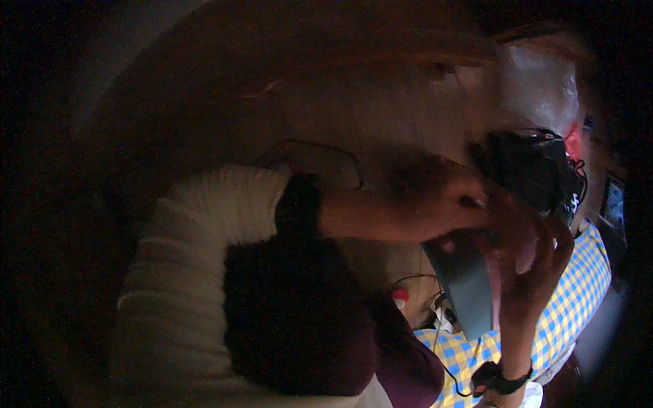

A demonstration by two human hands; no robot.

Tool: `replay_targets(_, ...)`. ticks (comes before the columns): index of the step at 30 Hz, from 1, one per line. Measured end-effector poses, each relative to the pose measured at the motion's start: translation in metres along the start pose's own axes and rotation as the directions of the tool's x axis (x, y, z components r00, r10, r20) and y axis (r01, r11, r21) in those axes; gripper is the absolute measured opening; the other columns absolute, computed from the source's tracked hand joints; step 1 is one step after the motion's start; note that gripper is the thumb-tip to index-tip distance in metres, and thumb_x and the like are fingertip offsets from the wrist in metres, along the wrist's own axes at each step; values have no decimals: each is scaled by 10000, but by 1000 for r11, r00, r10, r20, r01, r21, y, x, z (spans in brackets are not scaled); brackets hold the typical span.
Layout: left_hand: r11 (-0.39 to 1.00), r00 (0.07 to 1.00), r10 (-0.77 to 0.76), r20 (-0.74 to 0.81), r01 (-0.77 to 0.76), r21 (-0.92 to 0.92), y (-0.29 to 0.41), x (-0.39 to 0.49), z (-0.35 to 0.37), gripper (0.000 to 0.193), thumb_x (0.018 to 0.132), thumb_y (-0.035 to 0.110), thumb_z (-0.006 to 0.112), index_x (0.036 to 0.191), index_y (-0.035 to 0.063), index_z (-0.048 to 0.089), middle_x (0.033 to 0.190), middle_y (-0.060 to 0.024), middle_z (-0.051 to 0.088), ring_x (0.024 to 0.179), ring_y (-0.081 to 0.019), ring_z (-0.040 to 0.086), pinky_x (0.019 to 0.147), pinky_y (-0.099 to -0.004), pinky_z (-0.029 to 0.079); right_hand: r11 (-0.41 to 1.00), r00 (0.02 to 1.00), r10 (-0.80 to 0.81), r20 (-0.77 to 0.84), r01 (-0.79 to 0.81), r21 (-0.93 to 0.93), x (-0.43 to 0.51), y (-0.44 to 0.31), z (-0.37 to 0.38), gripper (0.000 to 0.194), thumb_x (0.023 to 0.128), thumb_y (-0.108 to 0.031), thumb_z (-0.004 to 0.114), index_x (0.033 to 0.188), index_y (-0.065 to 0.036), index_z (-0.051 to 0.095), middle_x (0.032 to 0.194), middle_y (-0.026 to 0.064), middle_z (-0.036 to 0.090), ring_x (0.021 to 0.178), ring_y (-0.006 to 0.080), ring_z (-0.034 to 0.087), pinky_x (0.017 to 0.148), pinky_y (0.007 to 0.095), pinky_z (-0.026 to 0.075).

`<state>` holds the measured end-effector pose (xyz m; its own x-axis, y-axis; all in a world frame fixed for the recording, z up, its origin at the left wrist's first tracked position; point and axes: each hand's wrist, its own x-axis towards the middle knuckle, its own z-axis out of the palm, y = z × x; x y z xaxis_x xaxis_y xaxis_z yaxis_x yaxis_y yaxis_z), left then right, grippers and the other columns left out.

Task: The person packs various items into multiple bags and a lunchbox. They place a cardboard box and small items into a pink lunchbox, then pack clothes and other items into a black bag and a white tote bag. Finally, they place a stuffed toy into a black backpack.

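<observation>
The view is dark and blurred. My left hand (pixel 467 204) reaches in from the left, past a light ribbed sleeve and a black band at the wrist. Its fingers run into shadow beside my right hand (pixel 533 255), so its grip is unclear. My right hand comes up from the lower right, with a black watch or band on its wrist. Its fingers are bent at the upper end of a flat grey-blue object (pixel 467 290) with a pinkish edge, which it seems to hold. What this object is cannot be told.
A blue, yellow and white checked cloth (pixel 576 275) lies beneath and beside my right arm. Beyond the hands are a black bag (pixel 530 168) and a shiny translucent plastic bag (pixel 541 86). A dark cable (pixel 449 375) crosses the cloth near a small red and white item (pixel 400 298).
</observation>
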<state>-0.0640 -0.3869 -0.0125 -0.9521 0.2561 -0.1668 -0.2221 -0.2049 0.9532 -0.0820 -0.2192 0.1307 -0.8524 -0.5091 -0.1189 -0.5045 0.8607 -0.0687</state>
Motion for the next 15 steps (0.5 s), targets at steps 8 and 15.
replay_targets(8, 808, 883, -385, 269, 464, -363, -16, 8, -27, 313, 841, 275, 650, 1047, 40, 627, 1009, -85, 644, 938, -206, 597, 781, -379, 489, 778, 962, 271, 13, -227, 585, -78, 85, 37, 838, 875, -619, 460, 1469, -75, 228, 1456, 182, 324, 1324, 318, 344, 1075, 424, 284)
replay_targets(15, 895, 894, -446, -33, 445, -29, 23, 27, -39, 597, 883, 453, 563, 1313, 77, 391, 1194, -83, 534, 1128, -273, 515, 827, -407, 479, 520, 842, 393, 370, -535, 666, -215, 154, 75, 1022, 687, -286, 809, 1476, -65, 198, 1436, 107, 372, 1294, 267, 401, 1054, 400, 333)
